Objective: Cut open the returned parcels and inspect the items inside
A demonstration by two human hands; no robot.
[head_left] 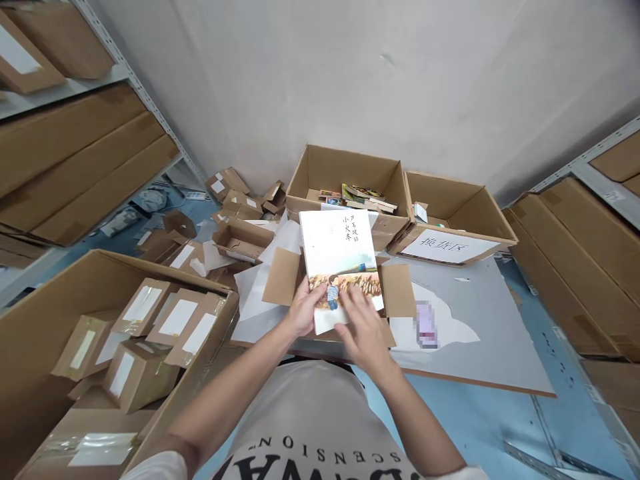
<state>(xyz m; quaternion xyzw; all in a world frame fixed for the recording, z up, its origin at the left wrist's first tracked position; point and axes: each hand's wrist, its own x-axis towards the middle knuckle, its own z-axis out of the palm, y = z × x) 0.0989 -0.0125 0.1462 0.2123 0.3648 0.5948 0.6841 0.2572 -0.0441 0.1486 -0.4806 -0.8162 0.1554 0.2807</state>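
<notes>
A white paperback book (330, 243) with an illustrated cover is held up in front of me, tilted slightly. My left hand (304, 308) grips its lower left edge, thumb on the cover and fingers behind. Across the lower right of the cover lies my right hand (364, 327), its fingers spread flat on the picture; whether its thumb grips the edge I cannot tell. Under the book stands an open cardboard box (399, 291) with its flaps folded out. The book hides most of the box's inside.
Behind are two large cartons: one holds several books (367, 199), the other bears a handwritten paper sign (450, 247). A big carton (210, 333) of taped parcels stands at left. Shelves (155, 127) flank both sides. A blurred purple item (427, 325) lies on the table (505, 347).
</notes>
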